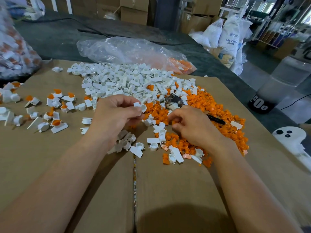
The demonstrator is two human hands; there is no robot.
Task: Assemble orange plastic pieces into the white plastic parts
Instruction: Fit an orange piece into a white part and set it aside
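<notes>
Your left hand (116, 113) pinches one white plastic part (140, 106) by its flat rectangular tab, its small round cup empty. The loose white parts (124, 81) lie heaped at the far middle of the cardboard (50, 165), tumbled at all angles. The orange plastic pieces (207, 105) (small, their shape too fine to tell) spread to your right, touching that heap. To your left lie scattered finished parts (55, 121), white cups filled with orange.

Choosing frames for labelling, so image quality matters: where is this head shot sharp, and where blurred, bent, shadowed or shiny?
Head view: sharp and evenly lit around the left hand, its white part and the orange pieces; the full bag at far left is blurred; wide-angle bending curves the cardboard edges; a shadow darkens bottom centre; sheen on the clear bag.
</notes>
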